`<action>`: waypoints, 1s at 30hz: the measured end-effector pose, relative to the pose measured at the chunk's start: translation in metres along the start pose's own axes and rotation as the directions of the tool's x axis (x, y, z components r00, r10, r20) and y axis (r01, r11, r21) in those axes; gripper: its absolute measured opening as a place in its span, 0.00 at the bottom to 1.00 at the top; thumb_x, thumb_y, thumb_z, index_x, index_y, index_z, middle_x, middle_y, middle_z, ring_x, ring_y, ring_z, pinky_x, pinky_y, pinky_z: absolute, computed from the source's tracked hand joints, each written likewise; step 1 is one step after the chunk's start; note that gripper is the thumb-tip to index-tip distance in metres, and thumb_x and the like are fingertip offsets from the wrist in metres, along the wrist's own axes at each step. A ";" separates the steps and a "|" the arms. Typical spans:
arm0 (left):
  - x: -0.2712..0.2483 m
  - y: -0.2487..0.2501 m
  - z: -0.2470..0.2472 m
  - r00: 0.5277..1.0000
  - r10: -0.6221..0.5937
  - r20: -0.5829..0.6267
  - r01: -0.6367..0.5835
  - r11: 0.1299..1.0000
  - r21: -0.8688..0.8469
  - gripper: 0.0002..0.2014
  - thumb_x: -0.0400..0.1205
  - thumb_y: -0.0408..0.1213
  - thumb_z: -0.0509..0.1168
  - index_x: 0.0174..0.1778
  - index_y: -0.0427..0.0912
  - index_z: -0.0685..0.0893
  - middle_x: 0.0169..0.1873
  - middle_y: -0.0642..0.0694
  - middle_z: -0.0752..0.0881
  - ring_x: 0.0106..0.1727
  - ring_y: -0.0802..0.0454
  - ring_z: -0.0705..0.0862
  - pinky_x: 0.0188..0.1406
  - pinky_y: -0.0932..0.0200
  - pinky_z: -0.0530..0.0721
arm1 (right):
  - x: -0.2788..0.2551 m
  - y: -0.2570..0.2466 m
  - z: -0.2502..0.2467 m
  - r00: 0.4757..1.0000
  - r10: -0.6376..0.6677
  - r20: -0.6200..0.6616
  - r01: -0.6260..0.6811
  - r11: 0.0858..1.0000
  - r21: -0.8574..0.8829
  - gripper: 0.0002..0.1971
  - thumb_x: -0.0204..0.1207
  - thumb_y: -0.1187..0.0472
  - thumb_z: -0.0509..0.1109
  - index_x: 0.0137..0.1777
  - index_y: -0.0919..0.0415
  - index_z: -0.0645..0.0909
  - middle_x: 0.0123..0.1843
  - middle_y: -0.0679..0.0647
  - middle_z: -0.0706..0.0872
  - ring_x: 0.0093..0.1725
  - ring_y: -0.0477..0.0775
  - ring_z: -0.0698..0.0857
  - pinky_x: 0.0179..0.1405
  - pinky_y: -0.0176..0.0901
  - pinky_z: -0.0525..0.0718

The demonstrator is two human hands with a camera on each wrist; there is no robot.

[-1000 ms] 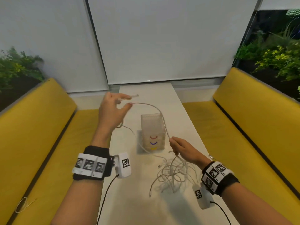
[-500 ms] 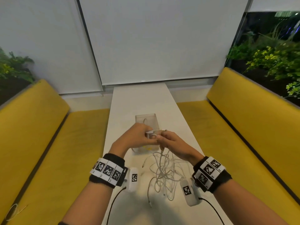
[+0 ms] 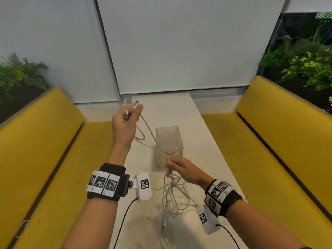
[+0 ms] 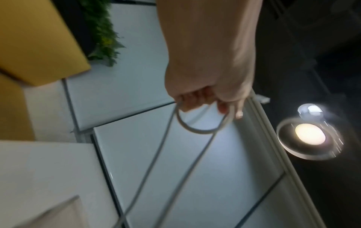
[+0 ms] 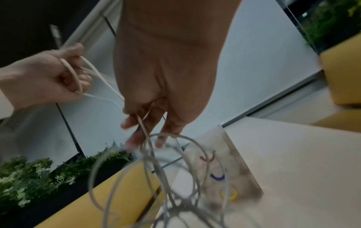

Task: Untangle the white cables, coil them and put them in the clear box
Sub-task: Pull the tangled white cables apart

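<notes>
My left hand [image 3: 128,115] is raised over the table's left side and grips a small coil of white cable [image 4: 197,129], its plug end sticking up past the fingers [image 5: 70,72]. One strand [image 3: 152,137] runs taut from it down to my right hand [image 3: 177,168], which pinches the cable low in front of the clear box [image 3: 169,141]. Under the right hand the tangle of white cables [image 3: 175,196] hangs and lies on the table. The box shows red, blue and yellow arcs [image 5: 217,177] on its side.
The narrow white table [image 3: 204,141] runs between two yellow benches [image 3: 45,159] [image 3: 280,141]. White blinds close off the far end, with plants at both back corners. A stray loop of thin wire [image 3: 23,229] lies on the left bench.
The hands met in front of the box half a second ago. Now the left hand has risen up and left with its coil, drawing a strand taut from the right hand.
</notes>
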State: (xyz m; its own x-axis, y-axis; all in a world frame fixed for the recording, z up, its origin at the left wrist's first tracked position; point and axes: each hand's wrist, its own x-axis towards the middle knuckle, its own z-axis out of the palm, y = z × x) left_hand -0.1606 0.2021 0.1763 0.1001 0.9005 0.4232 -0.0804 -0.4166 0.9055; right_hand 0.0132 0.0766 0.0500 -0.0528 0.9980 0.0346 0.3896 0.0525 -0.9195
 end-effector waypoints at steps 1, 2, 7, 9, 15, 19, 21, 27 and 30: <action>-0.002 -0.002 0.000 0.999 0.033 0.014 -0.034 0.994 0.107 0.09 0.79 0.46 0.77 0.47 0.55 0.82 0.35 0.35 0.83 0.34 0.48 0.77 0.34 0.45 0.81 | 0.003 -0.002 -0.002 1.000 -0.015 0.006 0.015 0.998 -0.057 0.19 0.88 0.59 0.60 0.42 0.66 0.87 0.43 0.58 0.91 0.47 0.52 0.87 0.54 0.38 0.81; -0.005 -0.005 -0.001 0.998 0.051 0.040 -0.059 0.973 0.222 0.16 0.77 0.46 0.79 0.55 0.58 0.79 0.37 0.32 0.84 0.33 0.44 0.78 0.32 0.43 0.81 | 0.006 -0.004 -0.005 1.000 -0.025 0.005 0.025 0.994 -0.102 0.18 0.87 0.59 0.61 0.43 0.66 0.89 0.45 0.58 0.92 0.48 0.49 0.87 0.54 0.36 0.81; -0.043 -0.019 0.016 0.911 0.165 0.379 -0.290 0.909 0.301 0.18 0.75 0.46 0.79 0.51 0.57 0.76 0.22 0.56 0.72 0.23 0.59 0.68 0.24 0.62 0.70 | 0.019 -0.012 -0.023 0.975 -0.140 -0.171 0.089 0.956 -0.278 0.12 0.80 0.52 0.70 0.40 0.54 0.92 0.40 0.49 0.93 0.42 0.45 0.88 0.49 0.42 0.83; -0.059 -0.034 0.026 0.861 -0.003 0.509 -0.234 0.885 0.401 0.15 0.75 0.58 0.75 0.40 0.54 0.80 0.20 0.54 0.77 0.23 0.58 0.70 0.26 0.55 0.74 | 0.020 -0.019 -0.025 0.964 -0.185 -0.193 0.120 0.944 -0.306 0.13 0.80 0.55 0.71 0.33 0.46 0.87 0.35 0.44 0.88 0.36 0.39 0.84 0.39 0.32 0.76; -0.063 -0.074 0.036 0.784 -0.266 0.561 0.136 0.955 0.262 0.19 0.68 0.54 0.75 0.45 0.48 0.79 0.40 0.43 0.82 0.32 0.56 0.74 0.36 0.57 0.74 | 0.014 -0.020 -0.031 0.941 -0.099 -0.323 0.009 0.963 -0.270 0.14 0.83 0.55 0.68 0.38 0.53 0.89 0.35 0.50 0.88 0.35 0.45 0.82 0.37 0.40 0.77; -0.070 -0.086 0.041 0.672 -0.299 0.678 0.146 0.950 0.275 0.22 0.73 0.38 0.80 0.59 0.43 0.80 0.47 0.51 0.85 0.31 0.68 0.79 0.36 0.68 0.76 | 0.013 -0.025 -0.040 0.915 -0.014 -0.403 -0.012 0.998 -0.062 0.16 0.84 0.54 0.66 0.42 0.62 0.89 0.34 0.52 0.91 0.36 0.49 0.90 0.41 0.41 0.88; -0.075 -0.090 0.048 0.651 -0.311 0.692 0.167 0.948 0.270 0.19 0.75 0.37 0.80 0.60 0.45 0.84 0.47 0.54 0.89 0.42 0.65 0.86 0.45 0.66 0.81 | 0.016 -0.029 -0.041 0.912 0.003 -0.410 -0.002 1.000 0.002 0.16 0.84 0.53 0.66 0.40 0.62 0.88 0.36 0.56 0.91 0.37 0.57 0.92 0.42 0.48 0.91; -0.073 -0.101 0.046 0.595 -0.325 0.735 0.151 0.944 0.295 0.05 0.77 0.32 0.78 0.40 0.45 0.90 0.35 0.57 0.89 0.38 0.63 0.86 0.44 0.66 0.81 | 0.016 -0.034 -0.047 0.877 -0.045 -0.479 0.007 0.997 -0.081 0.18 0.85 0.51 0.64 0.37 0.61 0.84 0.33 0.56 0.88 0.33 0.54 0.88 0.39 0.52 0.89; -0.072 -0.112 0.037 0.575 -0.366 0.732 0.113 0.922 0.371 0.08 0.75 0.30 0.80 0.37 0.48 0.91 0.35 0.61 0.90 0.39 0.66 0.87 0.46 0.66 0.82 | 0.015 -0.038 -0.049 0.831 -0.054 -0.554 0.017 0.997 -0.073 0.20 0.86 0.48 0.60 0.36 0.59 0.77 0.31 0.54 0.83 0.29 0.53 0.84 0.39 0.62 0.89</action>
State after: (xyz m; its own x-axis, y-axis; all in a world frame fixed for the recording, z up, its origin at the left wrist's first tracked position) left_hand -0.1224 0.1792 0.0457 0.8129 0.5788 -0.0652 0.3053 -0.3282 0.8939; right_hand 0.0427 0.0913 0.1048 0.4446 0.8455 0.2956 0.4546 0.0714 -0.8878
